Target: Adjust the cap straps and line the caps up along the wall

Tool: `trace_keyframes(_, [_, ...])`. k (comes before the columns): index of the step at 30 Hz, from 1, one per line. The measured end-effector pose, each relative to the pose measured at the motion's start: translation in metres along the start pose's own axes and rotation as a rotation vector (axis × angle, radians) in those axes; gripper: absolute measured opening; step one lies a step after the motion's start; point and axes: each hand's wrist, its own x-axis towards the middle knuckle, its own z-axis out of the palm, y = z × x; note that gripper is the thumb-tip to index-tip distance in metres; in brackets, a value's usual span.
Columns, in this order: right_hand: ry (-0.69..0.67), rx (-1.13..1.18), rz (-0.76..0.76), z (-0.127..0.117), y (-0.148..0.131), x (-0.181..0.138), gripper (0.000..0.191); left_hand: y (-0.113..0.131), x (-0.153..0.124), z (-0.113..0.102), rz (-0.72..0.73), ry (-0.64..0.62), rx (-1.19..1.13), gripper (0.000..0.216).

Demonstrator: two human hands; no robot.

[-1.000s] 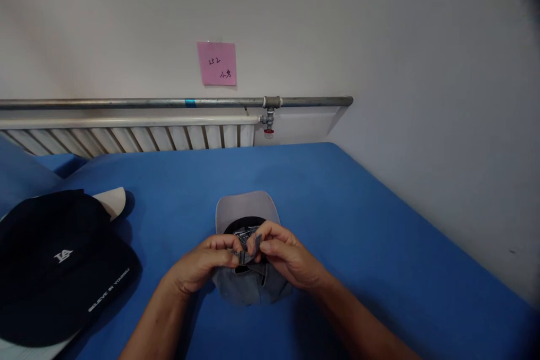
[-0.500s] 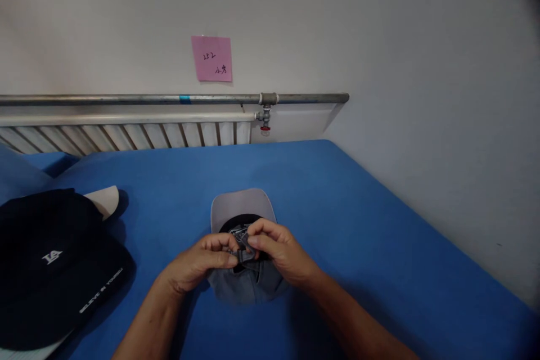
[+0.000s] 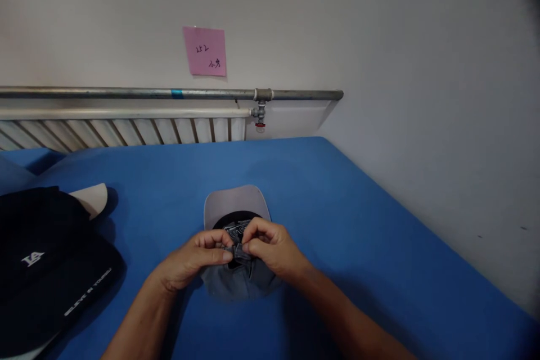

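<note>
A grey baseball cap (image 3: 236, 284) lies on the blue sheet in front of me, its paler brim pointing away and its inside partly showing. Across its back opening runs the adjustment strap (image 3: 241, 253) with a buckle that is hard to make out. My left hand (image 3: 198, 254) pinches the left part of this strap between thumb and fingers. On the other side, my right hand (image 3: 272, 244) grips the strap with thumb and forefinger. The fingers of both hands hide part of the strap.
Dark caps (image 3: 54, 270) with white lettering are piled at the left, a white brim (image 3: 93, 198) poking out behind. The blue sheet (image 3: 329, 208) ends at the wall. Behind it run a metal pipe (image 3: 211, 94), a red valve (image 3: 260, 125) and a radiator (image 3: 147, 132). A pink note (image 3: 205, 52) hangs above.
The right fingers have come down a little along the strap, and the strap end that stood up between them now lies lower. The whole view has shifted slightly.
</note>
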Motion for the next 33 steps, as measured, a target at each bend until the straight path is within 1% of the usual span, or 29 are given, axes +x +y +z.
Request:
trace_keyframes(9, [-0.023, -0.061, 0.027, -0.0016, 0.0069, 0.0018, 0.006, 0.0032, 0.0007, 0.0040, -0.027, -0.007, 0.059, 0.023])
trace_keyframes(17, [-0.029, -0.123, 0.030, -0.0010, 0.0067, 0.0000, 0.008, 0.0048, -0.0009, 0.0061, -0.039, -0.022, 0.142, 0.022])
trace_keyframes(24, [-0.088, -0.114, 0.100, -0.0018, 0.0034, -0.0016, 0.009, 0.0055, -0.0003, 0.0062, -0.052, -0.021, 0.175, 0.022])
trace_keyframes(28, [-0.094, -0.117, 0.105, -0.0021, 0.0031, -0.0010, 0.010, 0.0055, -0.0010, 0.0057, -0.037, -0.026, 0.207, 0.020])
trace_keyframes(33, [-0.106, -0.076, 0.125, -0.0021, 0.0033, -0.0008, 0.012, 0.0076, -0.0013, 0.0072, -0.053, -0.017, 0.197, 0.020])
